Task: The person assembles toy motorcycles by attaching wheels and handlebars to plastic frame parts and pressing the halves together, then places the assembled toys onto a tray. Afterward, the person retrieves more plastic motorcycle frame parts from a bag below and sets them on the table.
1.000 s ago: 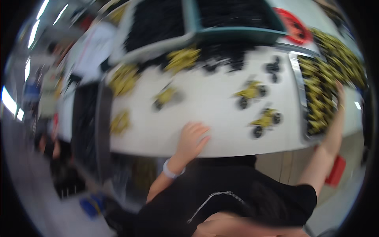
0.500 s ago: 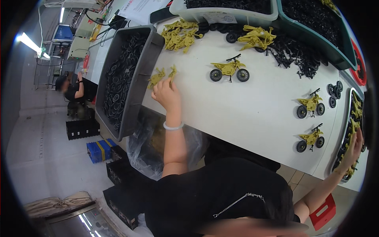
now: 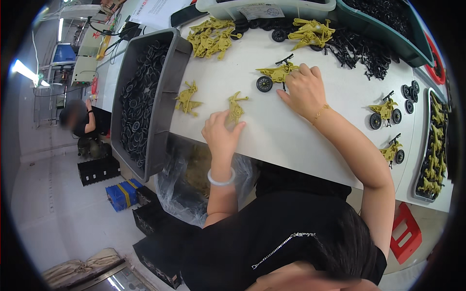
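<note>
My left hand [image 3: 221, 133] lies at the near edge of the white table [image 3: 291, 140], its fingertips closing on a loose yellow bike frame [image 3: 236, 107]. A second yellow frame [image 3: 188, 99] lies just to its left. My right hand [image 3: 303, 89] reaches across the table and grips the rear end of a yellow toy motorcycle [image 3: 272, 76] with black wheels. The hand hides the bike's rear wheel. A bracelet sits on each wrist.
A grey bin of black wheels [image 3: 141, 97] stands at the table's left end. Piles of yellow frames [image 3: 213, 39] and black parts [image 3: 364, 48] lie at the back. Two finished motorcycles [image 3: 386, 112] and a tray of yellow parts [image 3: 434, 155] are on the right. Another person [image 3: 80, 121] sits far left.
My right hand has come from the tray at the far right to the motorcycle in the middle. My left hand has shifted right from the frames by the bin to another frame.
</note>
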`<state>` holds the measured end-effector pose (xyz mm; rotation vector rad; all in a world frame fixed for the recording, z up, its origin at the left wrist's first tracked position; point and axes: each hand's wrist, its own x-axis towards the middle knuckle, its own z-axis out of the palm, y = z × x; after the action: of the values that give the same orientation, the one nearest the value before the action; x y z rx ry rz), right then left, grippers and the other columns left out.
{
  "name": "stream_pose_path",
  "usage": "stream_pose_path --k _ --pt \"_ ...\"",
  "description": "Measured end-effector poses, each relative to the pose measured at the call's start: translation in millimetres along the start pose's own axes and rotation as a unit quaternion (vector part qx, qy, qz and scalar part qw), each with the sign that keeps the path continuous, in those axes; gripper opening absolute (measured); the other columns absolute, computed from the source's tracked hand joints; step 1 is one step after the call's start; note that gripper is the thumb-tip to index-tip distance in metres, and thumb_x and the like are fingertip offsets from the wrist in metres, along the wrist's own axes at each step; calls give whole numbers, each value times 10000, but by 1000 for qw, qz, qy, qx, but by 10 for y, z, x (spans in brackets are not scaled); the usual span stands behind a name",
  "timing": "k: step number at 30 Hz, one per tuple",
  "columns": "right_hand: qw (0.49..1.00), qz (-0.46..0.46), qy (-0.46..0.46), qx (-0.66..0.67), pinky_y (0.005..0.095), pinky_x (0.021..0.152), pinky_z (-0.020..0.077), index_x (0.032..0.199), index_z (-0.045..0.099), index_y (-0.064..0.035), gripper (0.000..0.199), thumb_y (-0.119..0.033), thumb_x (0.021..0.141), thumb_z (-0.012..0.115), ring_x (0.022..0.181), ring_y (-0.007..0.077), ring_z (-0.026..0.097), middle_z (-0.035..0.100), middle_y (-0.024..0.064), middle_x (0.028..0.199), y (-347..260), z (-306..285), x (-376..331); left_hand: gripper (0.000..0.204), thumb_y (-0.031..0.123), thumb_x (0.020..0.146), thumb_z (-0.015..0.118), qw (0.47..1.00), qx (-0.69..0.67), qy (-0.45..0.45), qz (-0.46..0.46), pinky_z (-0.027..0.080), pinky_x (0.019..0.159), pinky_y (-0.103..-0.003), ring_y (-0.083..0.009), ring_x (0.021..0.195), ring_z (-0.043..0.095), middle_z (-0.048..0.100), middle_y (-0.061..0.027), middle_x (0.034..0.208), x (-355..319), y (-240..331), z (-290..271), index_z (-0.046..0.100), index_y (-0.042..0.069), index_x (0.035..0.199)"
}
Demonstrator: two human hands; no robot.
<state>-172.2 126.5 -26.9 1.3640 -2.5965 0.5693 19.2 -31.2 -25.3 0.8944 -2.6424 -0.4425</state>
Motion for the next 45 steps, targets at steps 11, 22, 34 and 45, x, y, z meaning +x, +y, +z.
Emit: stream_pose_path --k 11,22,34,45 --pt "997 32 57 45 340 679 360 596 528 -110 151 -149 667 656 738 195 500 538 11 648 109 -254 -1050 383 92 680 746 988 -85 -108 -75 480 737 -280 -139 779 550 612 -70 896 176 -110 61 593 -31 1009" --pt "988 119 77 63 328 630 328 609 485 -130 246 -176 649 724 685 179 480 485 -15 637 -56 -363 -1710 419 79 646 741 923 -237 -212 218 463 751 -353 -251 838 551 577 -91 978 -401 1264 232 605 5 1036" --pt "984 125 99 79 329 627 317 638 524 -141 230 -149 627 754 664 181 461 486 -24 655 -38 -303 -1769 436 70 668 731 932 -162 -168 279 431 766 -356 -253 862 530 568 -75 979 -507 1326 414 610 9 1082" --pt "979 135 122 91 321 644 315 671 562 -144 202 -146 615 756 682 170 470 515 -38 675 -39 -300 -1765 383 121 705 747 931 -158 -163 286 451 728 -345 -252 820 574 608 -83 943 -511 1241 444 621 6 1048"
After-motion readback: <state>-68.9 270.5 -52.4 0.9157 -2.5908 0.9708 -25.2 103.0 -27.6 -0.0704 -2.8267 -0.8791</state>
